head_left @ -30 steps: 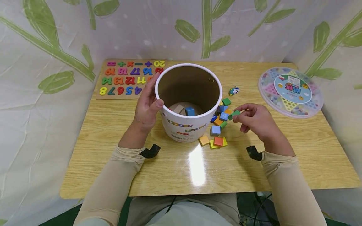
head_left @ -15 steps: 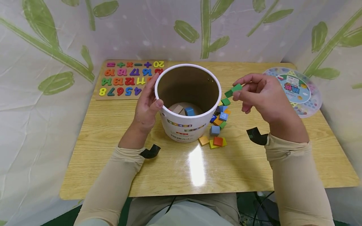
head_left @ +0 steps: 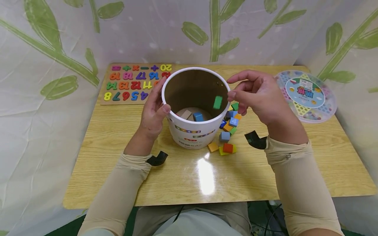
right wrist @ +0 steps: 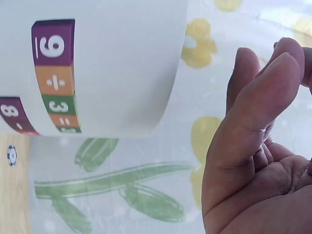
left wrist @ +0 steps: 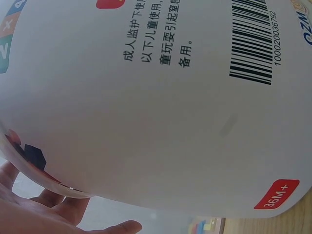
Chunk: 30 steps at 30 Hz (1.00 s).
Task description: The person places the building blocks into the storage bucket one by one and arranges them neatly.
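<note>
In the head view, my left hand point(head_left: 152, 113) grips the left side of a white bucket point(head_left: 192, 137), thumb at the front of the rim and fingers round the back. My right hand point(head_left: 257, 95) is at the right rim with bent fingers and nothing between fingertips and thumb. A green block point(head_left: 217, 102) hangs in mid-air inside the bucket, apart from the hand. On the bucket floor lie a plain wooden block point(head_left: 186, 114) and a blue block point(head_left: 198, 116). The right wrist view shows the bucket's printed side point(right wrist: 122, 73) next to the bent fingers.
Several coloured blocks point(head_left: 233, 122) lie right of the bucket, with a red block point(head_left: 228, 148) on yellow at the front. A number puzzle board point(head_left: 130, 86) is at back left. A round, clear-lidded game box point(head_left: 307, 93) is at back right on the wooden table point(head_left: 177, 183).
My right hand lifted green pieces from beside the pile, rose, then moved left to the bucket rim and let go of a green block inside. The left hand and bucket stayed put.
</note>
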Motion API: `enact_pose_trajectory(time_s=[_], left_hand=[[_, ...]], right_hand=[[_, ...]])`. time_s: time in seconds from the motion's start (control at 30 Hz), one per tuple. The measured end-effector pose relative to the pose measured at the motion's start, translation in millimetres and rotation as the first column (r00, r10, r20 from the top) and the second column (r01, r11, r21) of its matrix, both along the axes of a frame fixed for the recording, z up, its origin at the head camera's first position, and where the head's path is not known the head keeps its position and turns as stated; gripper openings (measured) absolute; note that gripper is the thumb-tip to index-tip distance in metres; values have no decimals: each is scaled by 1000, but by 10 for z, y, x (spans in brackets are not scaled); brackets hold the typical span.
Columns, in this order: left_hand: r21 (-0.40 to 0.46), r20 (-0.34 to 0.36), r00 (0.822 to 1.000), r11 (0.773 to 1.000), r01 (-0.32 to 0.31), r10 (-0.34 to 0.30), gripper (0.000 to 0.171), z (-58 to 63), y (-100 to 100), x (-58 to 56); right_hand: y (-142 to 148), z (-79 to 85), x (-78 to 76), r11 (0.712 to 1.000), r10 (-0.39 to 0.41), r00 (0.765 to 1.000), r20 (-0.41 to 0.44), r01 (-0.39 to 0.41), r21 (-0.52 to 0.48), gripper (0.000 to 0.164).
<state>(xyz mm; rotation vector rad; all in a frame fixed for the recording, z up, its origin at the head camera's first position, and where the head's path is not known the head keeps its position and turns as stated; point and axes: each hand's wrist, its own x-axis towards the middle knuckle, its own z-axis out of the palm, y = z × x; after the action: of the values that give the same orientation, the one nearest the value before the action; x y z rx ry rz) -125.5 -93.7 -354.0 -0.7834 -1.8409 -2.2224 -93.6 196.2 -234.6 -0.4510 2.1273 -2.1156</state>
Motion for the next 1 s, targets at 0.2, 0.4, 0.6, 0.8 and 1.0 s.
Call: enact_pose_trajectory(time_s=[0.2, 0.4, 0.6, 0.8, 1.0], left_hand=[[-4, 3, 1000, 1000, 2, -2, 88, -5, 1, -10], [-2, -5, 1000, 1000, 3, -3, 86, -3, -3, -11], [7, -12, 1000, 1000, 8, -8, 85, -2, 1, -3], [6, -4, 1000, 1000, 7, -7, 83, 1, 6, 2], [10, -9, 1000, 1000, 11, -11, 83, 4, 9, 1]], right_hand=[[115, -45, 36, 999, -50, 999, 18, 50, 13, 27], [297, -211, 38, 994, -94, 993, 74, 90, 55, 25], [511, -627, -49, 949, -215, 966, 142, 172, 264, 27], [659, -1092, -144, 920, -272, 924, 269, 168, 353, 34], [656, -1390, -167, 892, -294, 887, 358, 120, 435, 40]])
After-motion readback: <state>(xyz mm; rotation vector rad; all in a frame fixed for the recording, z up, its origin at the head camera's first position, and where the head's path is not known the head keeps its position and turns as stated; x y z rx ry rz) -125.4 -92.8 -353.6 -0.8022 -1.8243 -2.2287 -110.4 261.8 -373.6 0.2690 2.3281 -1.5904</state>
